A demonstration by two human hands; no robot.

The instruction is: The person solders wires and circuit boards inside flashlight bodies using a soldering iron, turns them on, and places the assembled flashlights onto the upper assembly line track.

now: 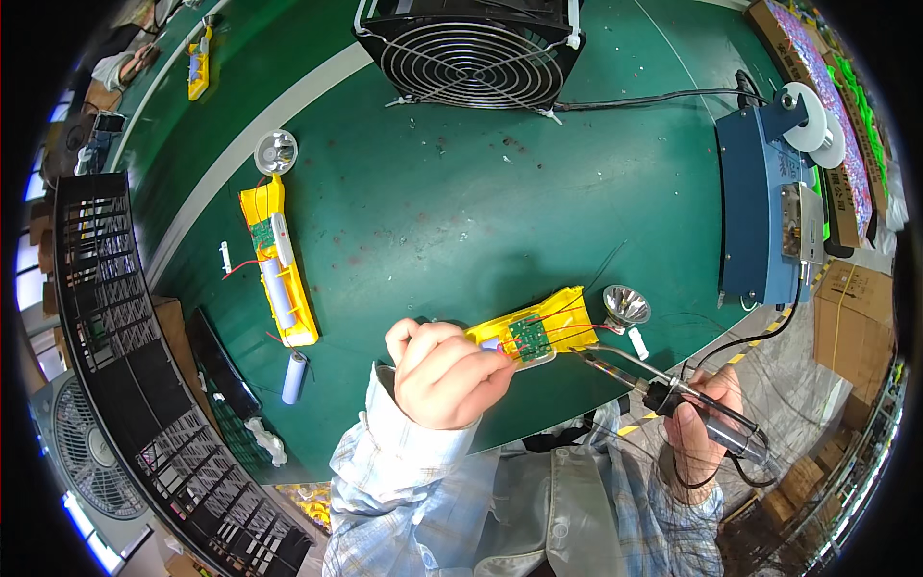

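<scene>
My left hand (447,377) is closed over the left end of a yellow flashlight housing (574,322), and its fingers hide that end. Inside the housing sit a green circuit board (529,338) and part of a blue-grey battery cell. Thin red and black wires run from the board toward a round silver reflector (627,306) and a small white part (637,343). My right hand (704,433) is wrapped round a black-handled soldering iron (661,395) with a metal feed tube alongside. The iron's tip is close to the housing's lower right edge; contact cannot be made out.
To the left lies another yellow housing (302,313) with a battery, board and reflector (277,152). A loose battery cell (294,378) lies below it. A caged fan (471,65) stands at the back, a blue solder feeder (755,207) at the right, a black rack (106,279) at far left.
</scene>
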